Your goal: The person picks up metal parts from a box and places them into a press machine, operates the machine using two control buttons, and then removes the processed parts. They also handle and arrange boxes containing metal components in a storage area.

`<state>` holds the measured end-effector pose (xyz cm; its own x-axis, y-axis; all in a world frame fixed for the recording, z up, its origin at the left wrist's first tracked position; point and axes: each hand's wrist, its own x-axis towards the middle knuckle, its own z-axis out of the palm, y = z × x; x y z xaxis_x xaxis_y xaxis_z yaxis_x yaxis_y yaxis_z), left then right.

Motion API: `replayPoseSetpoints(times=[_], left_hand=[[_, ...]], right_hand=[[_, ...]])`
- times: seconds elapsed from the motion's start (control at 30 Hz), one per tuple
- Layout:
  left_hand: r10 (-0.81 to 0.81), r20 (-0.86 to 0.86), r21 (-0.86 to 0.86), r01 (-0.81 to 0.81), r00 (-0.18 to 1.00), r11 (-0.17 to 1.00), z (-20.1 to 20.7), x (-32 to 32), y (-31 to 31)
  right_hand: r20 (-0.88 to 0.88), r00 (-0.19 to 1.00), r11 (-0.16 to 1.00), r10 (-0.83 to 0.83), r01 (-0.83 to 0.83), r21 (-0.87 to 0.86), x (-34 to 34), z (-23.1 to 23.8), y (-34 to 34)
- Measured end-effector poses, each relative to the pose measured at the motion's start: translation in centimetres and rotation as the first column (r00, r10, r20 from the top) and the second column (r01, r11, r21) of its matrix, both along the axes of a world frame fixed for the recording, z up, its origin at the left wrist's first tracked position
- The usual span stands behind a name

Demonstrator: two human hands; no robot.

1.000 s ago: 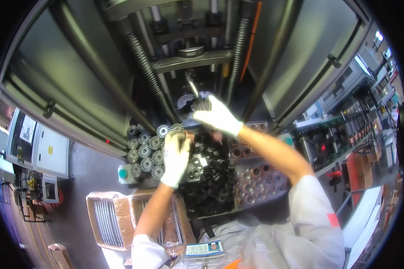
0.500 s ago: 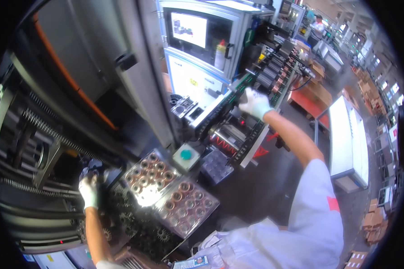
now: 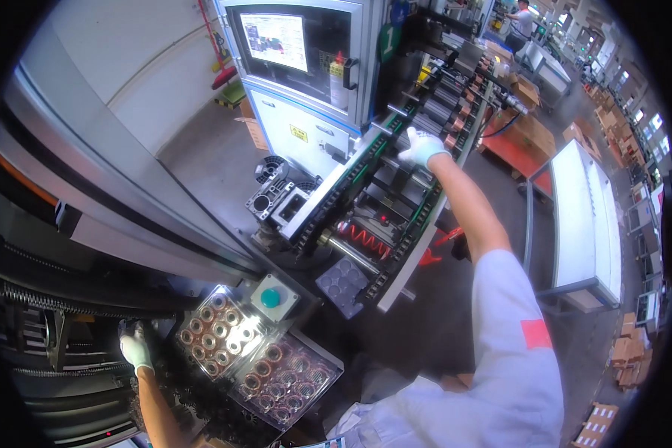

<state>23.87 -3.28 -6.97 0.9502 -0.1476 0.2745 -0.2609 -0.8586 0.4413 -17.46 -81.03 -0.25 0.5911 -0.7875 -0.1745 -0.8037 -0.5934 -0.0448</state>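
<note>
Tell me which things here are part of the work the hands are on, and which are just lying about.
In hand:
left hand at the dark machine by the trays of metal rings
right hand on the conveyor rollers

Lying about:
green push button box
monitor cabinet
white table
cardboard boxes

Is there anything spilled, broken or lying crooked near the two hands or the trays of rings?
Nothing stands out. The two clear trays hold their metal rings in neat rows. The gloved left hand rests beside them, and the gloved right hand reaches onto the conveyor line. The floor shows no spill.
</note>
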Motion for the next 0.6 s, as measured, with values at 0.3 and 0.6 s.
replayPoseSetpoints(times=[0.3, 0.6], left_hand=[[-0.315, 0.09, 0.506, 0.229, 0.945, 0.832, 2.6, -6.4, 0.5], [-0.367, 0.015, 0.509, 0.309, 0.93, 0.803, 2.6, -4.4, 1.4]], right_hand=[[0.607, 0.688, 0.915, 0.398, -0.253, -0.313, -4.0, 0.7, 10.9], [0.689, 0.178, 0.359, 0.703, -0.925, -0.128, 5.9, 3.4, 46.1]])
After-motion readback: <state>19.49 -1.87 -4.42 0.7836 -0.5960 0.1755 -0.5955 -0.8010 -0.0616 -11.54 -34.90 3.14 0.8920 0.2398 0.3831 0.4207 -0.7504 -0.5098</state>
